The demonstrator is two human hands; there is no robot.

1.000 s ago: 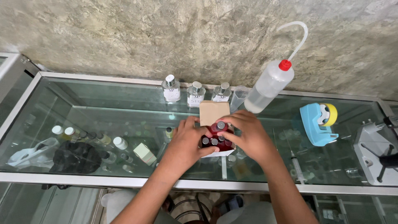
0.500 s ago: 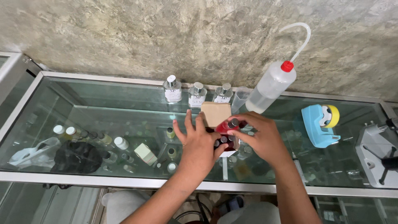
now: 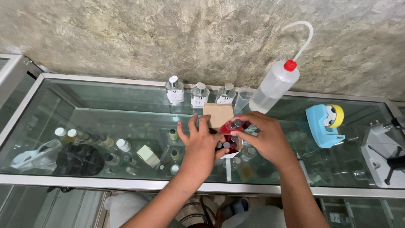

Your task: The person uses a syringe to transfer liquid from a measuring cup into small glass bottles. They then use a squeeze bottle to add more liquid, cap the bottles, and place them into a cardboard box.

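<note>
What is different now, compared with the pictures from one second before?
The right hand has lifted a small red bottle out of the cardboard box and tilted it on its side. The left hand, which gripped the box before, has opened its fingers and rests against the box side. The wash bottle, the three clear bottles by the wall and the blue tape dispenser stayed in place.

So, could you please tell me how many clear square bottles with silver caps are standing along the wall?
3: left bottle, middle bottle and right bottle, side by side on the glass counter against the wall, just behind the brown box flap. None seem hidden.
</note>
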